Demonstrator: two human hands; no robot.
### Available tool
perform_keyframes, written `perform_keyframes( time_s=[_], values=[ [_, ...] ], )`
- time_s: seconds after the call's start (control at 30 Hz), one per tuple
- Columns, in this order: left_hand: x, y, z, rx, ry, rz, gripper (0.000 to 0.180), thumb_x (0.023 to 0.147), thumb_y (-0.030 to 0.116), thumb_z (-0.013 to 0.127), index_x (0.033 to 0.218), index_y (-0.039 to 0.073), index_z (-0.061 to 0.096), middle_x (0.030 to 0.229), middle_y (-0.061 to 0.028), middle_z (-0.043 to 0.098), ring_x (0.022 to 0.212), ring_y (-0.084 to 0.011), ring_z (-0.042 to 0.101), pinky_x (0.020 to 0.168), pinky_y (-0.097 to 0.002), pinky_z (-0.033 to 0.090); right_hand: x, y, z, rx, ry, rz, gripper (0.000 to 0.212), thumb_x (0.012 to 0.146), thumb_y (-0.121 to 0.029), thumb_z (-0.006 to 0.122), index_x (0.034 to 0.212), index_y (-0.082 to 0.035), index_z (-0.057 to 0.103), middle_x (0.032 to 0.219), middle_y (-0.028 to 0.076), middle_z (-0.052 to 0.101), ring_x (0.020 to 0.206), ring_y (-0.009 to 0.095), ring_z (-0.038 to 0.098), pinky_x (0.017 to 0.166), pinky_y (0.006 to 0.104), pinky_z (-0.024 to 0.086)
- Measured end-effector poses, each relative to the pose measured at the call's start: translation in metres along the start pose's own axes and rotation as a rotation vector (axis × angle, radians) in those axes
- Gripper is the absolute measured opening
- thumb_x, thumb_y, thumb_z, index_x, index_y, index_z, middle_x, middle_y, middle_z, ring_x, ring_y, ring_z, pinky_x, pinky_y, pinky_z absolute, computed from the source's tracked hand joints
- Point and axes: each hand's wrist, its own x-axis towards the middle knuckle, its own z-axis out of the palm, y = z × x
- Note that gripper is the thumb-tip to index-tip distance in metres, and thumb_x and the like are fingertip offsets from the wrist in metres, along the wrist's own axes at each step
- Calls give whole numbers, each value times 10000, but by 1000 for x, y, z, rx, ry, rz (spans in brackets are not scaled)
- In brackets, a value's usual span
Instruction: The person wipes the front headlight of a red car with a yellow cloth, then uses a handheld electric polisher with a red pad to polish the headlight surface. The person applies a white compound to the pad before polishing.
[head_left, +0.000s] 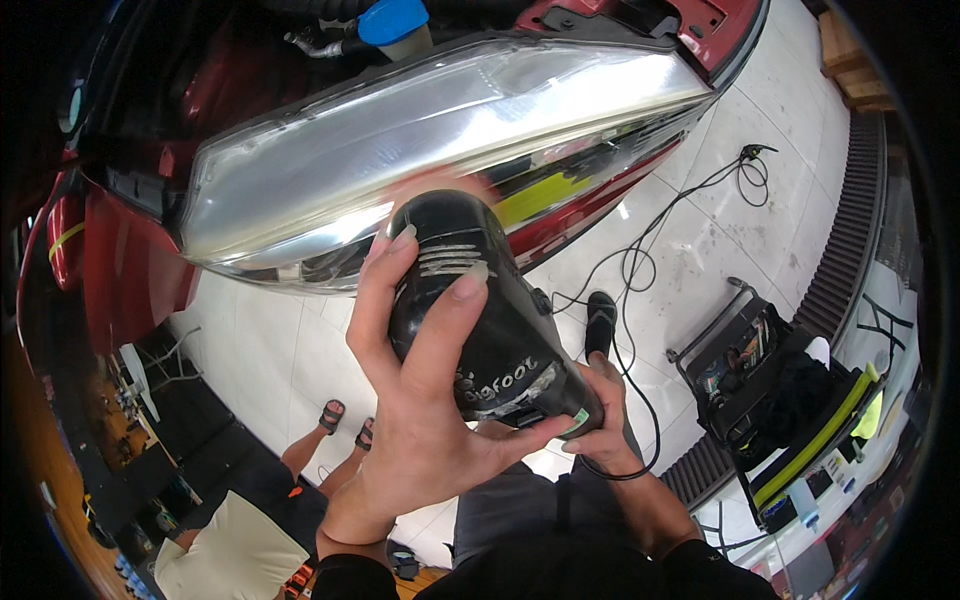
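Observation:
Both my hands are on a black corded polisher [500, 350] in front of the car's headlight [430, 150]. My left hand [420, 400] is wrapped round its head, thumb and a finger over the vents. My right hand [605, 415] grips the narrow rear end, where the cord leaves. A reddish pad [440, 185], smeared by motion, shows past the tool's head at the headlight's lower edge. The lens looks hazy with bright reflections. Whether the pad's whole face touches it is hidden behind the tool.
The power cord [655, 420] loops onto the white tiled floor [790, 200]. A black tool cart [740, 370] stands at the right, by a dark floor grate [850, 210]. Another person in a light shirt [230, 550] is at the lower left. A blue-capped reservoir [395, 25] sits behind the headlight.

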Motion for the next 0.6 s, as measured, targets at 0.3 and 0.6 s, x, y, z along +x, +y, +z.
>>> perform_keyframes(
  time_s=[0.3,0.6],
  values=[
    [29,31,27,-64,-4,15,1358,450,608,983,1516,153,277,1517,-204,243,1434,-410,322,1154,-504,408,-10,-16,-16,124,89,60,994,543,-135,806,1441,114,462,1343,194,629,1235,275,625,1116,370,419],
    [80,74,86,-293,53,73,1037,563,448,972,1439,133,514,1507,-244,292,1411,-554,266,1150,-629,281,-4,-42,-42,330,346,-81,931,434,-172,735,1307,86,536,1181,212,668,1016,311,702,928,377,562]
  ],
)
